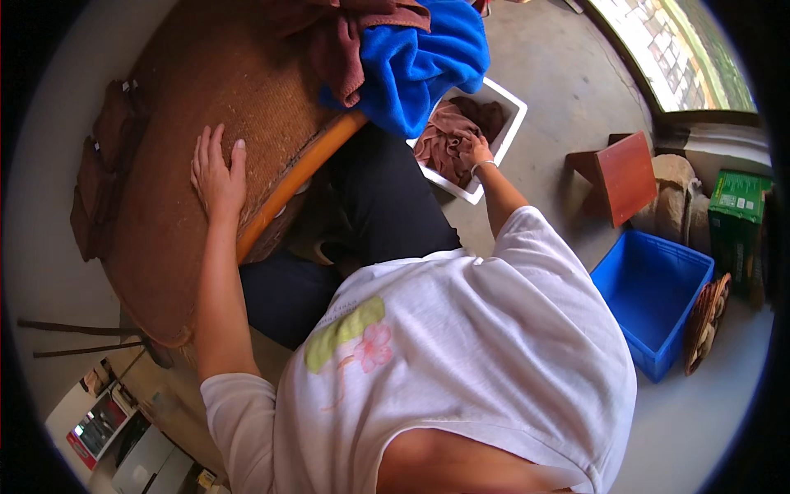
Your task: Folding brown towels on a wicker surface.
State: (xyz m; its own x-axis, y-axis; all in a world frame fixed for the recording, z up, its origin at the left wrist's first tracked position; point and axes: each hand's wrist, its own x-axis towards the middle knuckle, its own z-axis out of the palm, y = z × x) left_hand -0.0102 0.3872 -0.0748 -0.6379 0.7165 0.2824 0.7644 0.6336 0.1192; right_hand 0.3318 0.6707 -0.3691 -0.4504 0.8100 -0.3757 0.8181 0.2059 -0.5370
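Note:
My left hand [219, 176] lies palm down on a brown woven mat [185, 247], fingers slightly spread and holding nothing. The mat covers a surface with a rounded wooden edge [302, 176]. On the right, my right hand [478, 151], with a bangle at the wrist, reaches into a white foam box [515, 117]. Its fingers are on a fold of crumpled brown cloth [445, 137] and seem to grip it. A bright blue cloth [426, 62] hangs over the surface's edge beside the box. Reddish-brown cloth [342, 55] lies partly over the blue one.
Several dark brown folded cloths [111, 129] line the mat's far left side. Right of me on the floor stand a blue plastic crate [648, 296], a small wooden stool [626, 179], a woven basket item [706, 324] and a green carton [737, 197]. A doorway opens at upper right.

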